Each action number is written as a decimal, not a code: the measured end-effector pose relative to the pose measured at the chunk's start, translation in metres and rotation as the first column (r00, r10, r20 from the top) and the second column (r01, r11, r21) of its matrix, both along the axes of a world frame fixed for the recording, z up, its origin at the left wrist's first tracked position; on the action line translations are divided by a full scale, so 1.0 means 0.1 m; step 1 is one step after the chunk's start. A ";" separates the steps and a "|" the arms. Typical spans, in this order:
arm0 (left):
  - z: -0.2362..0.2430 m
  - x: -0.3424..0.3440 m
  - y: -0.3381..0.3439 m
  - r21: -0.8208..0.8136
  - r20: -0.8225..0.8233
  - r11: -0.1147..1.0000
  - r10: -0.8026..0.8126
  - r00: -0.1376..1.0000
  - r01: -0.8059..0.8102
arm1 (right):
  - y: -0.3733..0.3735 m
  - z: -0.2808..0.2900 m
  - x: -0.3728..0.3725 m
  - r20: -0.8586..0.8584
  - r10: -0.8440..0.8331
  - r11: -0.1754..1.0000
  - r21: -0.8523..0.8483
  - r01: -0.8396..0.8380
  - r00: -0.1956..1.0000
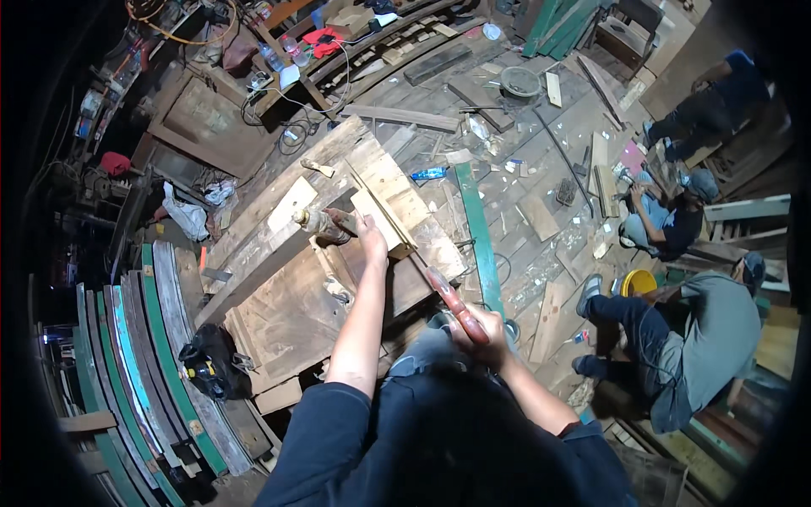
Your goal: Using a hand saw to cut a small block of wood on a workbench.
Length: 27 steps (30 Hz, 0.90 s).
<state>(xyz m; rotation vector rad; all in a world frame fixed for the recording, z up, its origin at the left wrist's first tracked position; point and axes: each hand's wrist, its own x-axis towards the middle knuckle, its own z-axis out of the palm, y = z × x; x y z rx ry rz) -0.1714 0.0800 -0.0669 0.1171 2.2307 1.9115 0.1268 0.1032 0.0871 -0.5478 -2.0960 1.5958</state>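
On the wooden workbench (253,245), my left hand (372,242) grips a pale wooden block (382,221) near its close end. My right hand (485,335) is wrapped round the long reddish-brown handle of a tool (448,292). Its narrow metal part runs forward to the block's right edge; the tip's shape is too small to tell. Just left of my left hand stands a brownish, knobbed object (319,225) that I cannot make out. A loose pale board (293,204) lies beyond it, and a small wooden piece (318,168) sits farther off.
Curved planks (152,338) are stacked at the left beside a black bag (215,362). A green plank (480,237) and a blue bottle (429,173) lie right of the bench. Two people (676,211) (701,338) crouch at the right near a yellow bucket (638,282); another stands behind.
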 end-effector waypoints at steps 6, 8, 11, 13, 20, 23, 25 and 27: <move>-0.09 -0.02 0.02 0.084 -0.152 0.996 -0.024 0.988 0.037 | -0.08 0.25 0.13 0.157 0.073 0.986 -0.159 -0.047 0.985; -0.12 -0.06 0.03 0.066 -0.186 0.998 0.007 0.983 0.005 | -0.11 0.29 0.18 0.059 0.058 0.988 -0.146 -0.049 0.997; -0.04 -0.07 0.07 0.004 -0.223 1.000 0.029 0.974 -0.029 | -0.09 0.48 0.34 0.182 0.056 0.992 -0.124 -0.034 0.982; -0.02 -0.06 0.07 0.049 -0.228 0.999 0.030 0.973 -0.020 | -0.06 0.61 0.41 0.252 0.062 0.991 -0.135 -0.028 0.966; 0.05 -0.02 0.01 -0.051 -0.169 0.998 -0.034 0.985 0.025 | -0.06 0.88 0.27 0.327 0.135 0.989 -0.106 -0.106 0.935; 0.04 -0.03 -0.07 -0.084 -0.286 0.996 -0.026 0.958 0.002 | 0.00 0.80 -0.01 0.293 0.154 0.988 -0.064 -0.142 0.944; 0.05 -0.04 -0.09 -0.056 -0.285 0.998 -0.025 0.958 0.010 | 0.03 0.57 -0.41 0.222 0.135 0.990 -0.075 -0.121 0.966; 0.14 0.02 0.01 -0.075 -0.256 0.997 -0.022 0.967 0.003 | 0.19 0.14 -0.91 0.124 0.132 0.988 0.065 -0.141 0.983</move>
